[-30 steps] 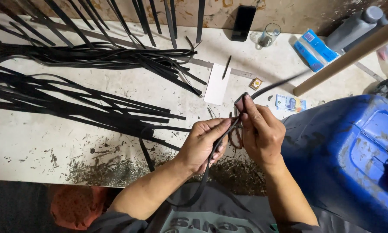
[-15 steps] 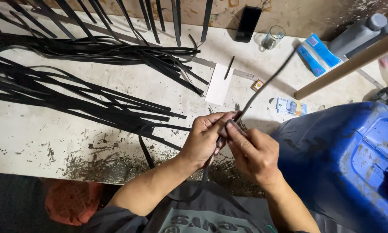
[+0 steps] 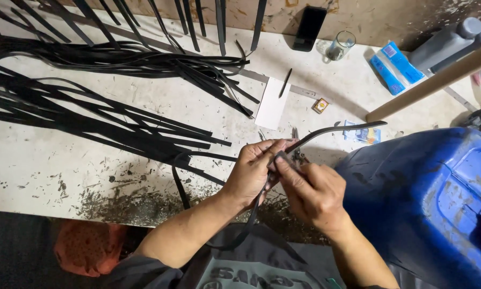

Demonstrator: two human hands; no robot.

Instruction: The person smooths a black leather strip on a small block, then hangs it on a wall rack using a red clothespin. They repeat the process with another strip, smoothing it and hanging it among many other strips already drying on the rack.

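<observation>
The black strip's (image 3: 331, 130) free end has swung down to lie flatter, and the right hand (image 3: 310, 190) has slid lower beneath the left hand's fingers (image 3: 270, 150).

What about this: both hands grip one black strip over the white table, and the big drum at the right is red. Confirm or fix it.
One detail is wrong. The left hand and right hand do grip one black strip over the white table, but the big drum at the right is blue, not red. The head view shows it.
</observation>
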